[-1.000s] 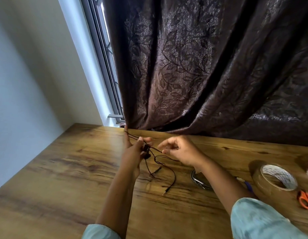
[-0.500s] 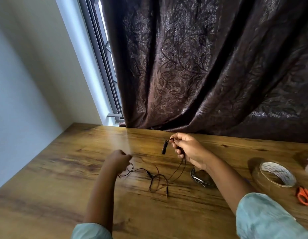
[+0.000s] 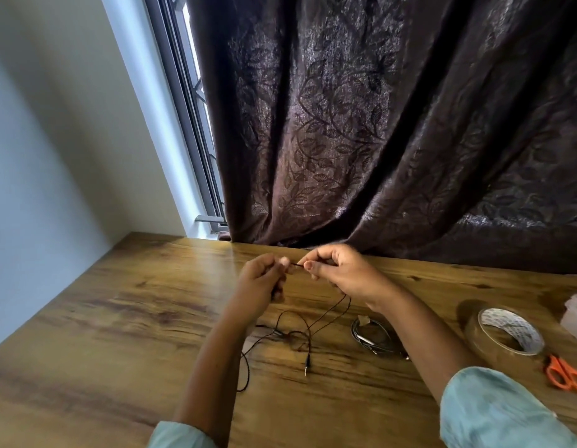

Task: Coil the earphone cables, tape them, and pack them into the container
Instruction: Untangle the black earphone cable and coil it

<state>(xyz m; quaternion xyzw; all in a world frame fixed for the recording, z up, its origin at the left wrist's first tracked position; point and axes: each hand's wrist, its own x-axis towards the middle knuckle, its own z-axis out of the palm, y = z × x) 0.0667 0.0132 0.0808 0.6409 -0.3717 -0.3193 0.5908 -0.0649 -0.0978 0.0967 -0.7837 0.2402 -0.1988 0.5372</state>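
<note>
Both hands, left hand point(image 3: 260, 279) and right hand point(image 3: 337, 270), pinch the black earphone cable point(image 3: 308, 328).

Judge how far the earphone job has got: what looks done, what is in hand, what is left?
Done: one coiled cable bundle lies on the table, apparently taped. In hand: the left hand and right hand pinch the black earphone cable, its length loose, uncoiled. Left: coiling it, taping it with the tape roll and scissors, packing both.
</note>
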